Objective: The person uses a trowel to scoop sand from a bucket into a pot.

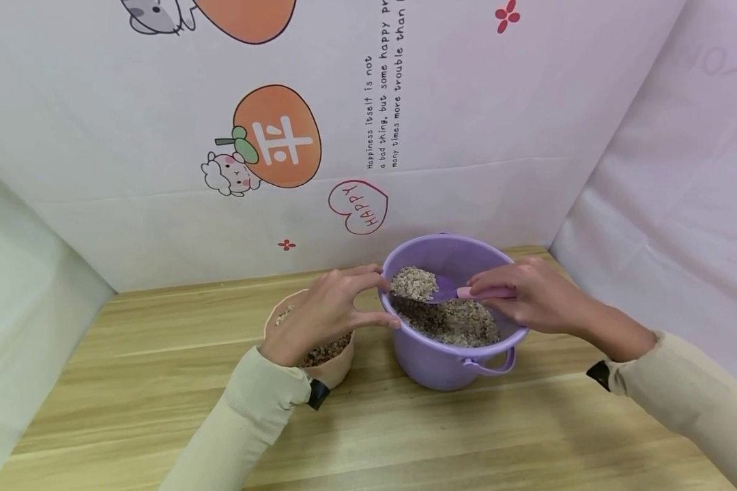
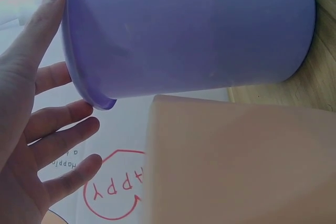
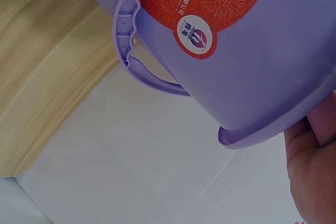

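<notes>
Right hand [image 1: 531,296] is gripping a purple scoop [image 1: 445,290] heaped with pale flakes [image 1: 414,282] over a purple bucket [image 1: 436,368].
The scoop is hovering within the bucket's mouth, its loaded end pointing left and lying near the left rim, while the fingers are wrapping round its pink handle [image 1: 465,292]; more flakes are lying in the bucket below. The left hand [image 1: 334,300] is touching the bucket's left rim with its thumb and some fingertips, fingers spreading loosely rather than clenching. Just left of the bucket, a peach container [image 1: 334,372] of grain is standing on the wooden table [image 1: 160,382], partly hidden by that hand. At the far side, a white printed backdrop [image 1: 454,123] is rising.
</notes>
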A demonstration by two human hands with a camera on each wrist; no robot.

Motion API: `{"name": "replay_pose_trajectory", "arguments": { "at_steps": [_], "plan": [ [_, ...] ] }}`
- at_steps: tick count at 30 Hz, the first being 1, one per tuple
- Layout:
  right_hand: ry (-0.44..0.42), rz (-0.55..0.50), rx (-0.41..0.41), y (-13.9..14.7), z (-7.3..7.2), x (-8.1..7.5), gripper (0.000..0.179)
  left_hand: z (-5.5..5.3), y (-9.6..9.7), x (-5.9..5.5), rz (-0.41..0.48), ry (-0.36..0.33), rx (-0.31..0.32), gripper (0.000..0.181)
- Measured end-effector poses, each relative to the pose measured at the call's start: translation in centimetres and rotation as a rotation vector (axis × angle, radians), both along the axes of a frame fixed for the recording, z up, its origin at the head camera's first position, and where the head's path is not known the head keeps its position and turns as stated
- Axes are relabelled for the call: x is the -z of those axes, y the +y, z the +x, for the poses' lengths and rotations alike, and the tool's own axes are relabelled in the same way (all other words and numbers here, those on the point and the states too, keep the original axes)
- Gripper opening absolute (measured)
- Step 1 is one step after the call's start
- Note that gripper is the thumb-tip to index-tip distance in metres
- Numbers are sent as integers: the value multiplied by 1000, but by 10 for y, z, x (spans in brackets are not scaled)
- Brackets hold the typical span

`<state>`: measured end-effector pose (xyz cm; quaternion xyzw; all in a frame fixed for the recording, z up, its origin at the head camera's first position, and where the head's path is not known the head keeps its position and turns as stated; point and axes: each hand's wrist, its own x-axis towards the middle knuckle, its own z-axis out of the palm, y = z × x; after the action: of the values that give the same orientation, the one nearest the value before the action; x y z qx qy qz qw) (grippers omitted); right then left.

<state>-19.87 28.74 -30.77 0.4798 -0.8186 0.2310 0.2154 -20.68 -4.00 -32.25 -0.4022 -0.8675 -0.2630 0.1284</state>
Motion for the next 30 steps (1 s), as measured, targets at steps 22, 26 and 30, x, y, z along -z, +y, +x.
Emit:
{"name": "replay_pose_trajectory", "arguments": {
  "at_steps": [22,26,30],
  "plan": [
    [62,-65,-72,4,-3,4,37,-1,0,1,16,3,13,46],
    [58,-74,-86,5,-3,4,37,-1,0,1,15,-6,9,44],
    [49,-76,-88,6,-1,2,41,0,-1,1,7,-11,-4,42]
  ]
}}
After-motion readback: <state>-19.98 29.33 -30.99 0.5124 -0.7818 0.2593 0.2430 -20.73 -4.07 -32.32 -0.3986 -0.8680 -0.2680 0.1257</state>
